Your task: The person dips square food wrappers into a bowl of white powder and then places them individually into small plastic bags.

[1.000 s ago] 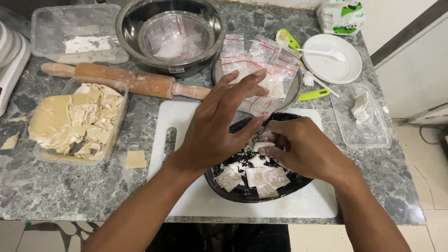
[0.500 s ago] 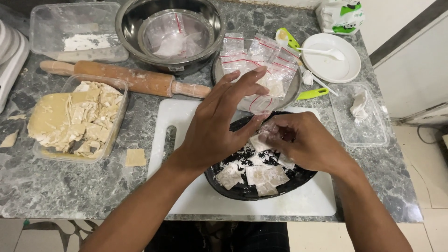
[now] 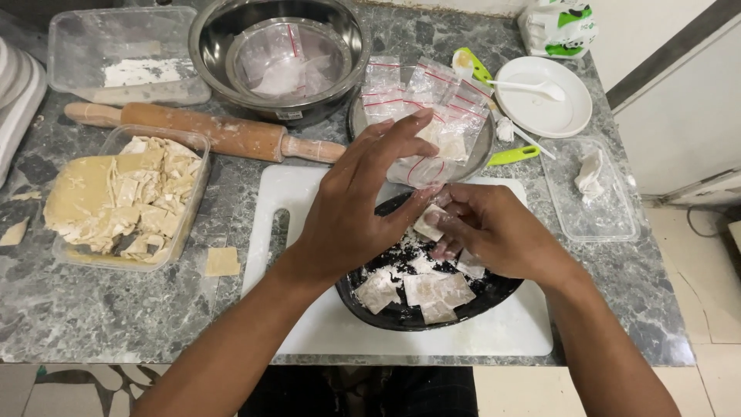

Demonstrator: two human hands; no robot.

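A black plate (image 3: 478, 303) dusted with flour sits on a white cutting board (image 3: 309, 324) and holds several floured dough squares (image 3: 432, 289). My right hand (image 3: 502, 232) hovers over the plate with a floured dough square (image 3: 427, 222) pinched in its fingertips. My left hand (image 3: 355, 208) spreads above the plate's left side, and its fingers hold a small clear zip bag (image 3: 417, 168) by the edge. Just behind, a round metal plate (image 3: 485, 154) carries a pile of clear zip bags (image 3: 421, 96) with red seals.
A wooden rolling pin (image 3: 208, 131) lies behind the board. A clear tub of tan dough scraps (image 3: 123, 197) stands left, a steel bowl (image 3: 278, 54) behind. A white plate with a spoon (image 3: 544, 96), a green peeler (image 3: 513, 154) and a clear tray (image 3: 590, 189) sit right. A loose dough square (image 3: 222, 261) lies on the marble.
My right hand has lifted a dough square off the plate toward the bag. My left hand has stayed over the plate with its fingers spread.
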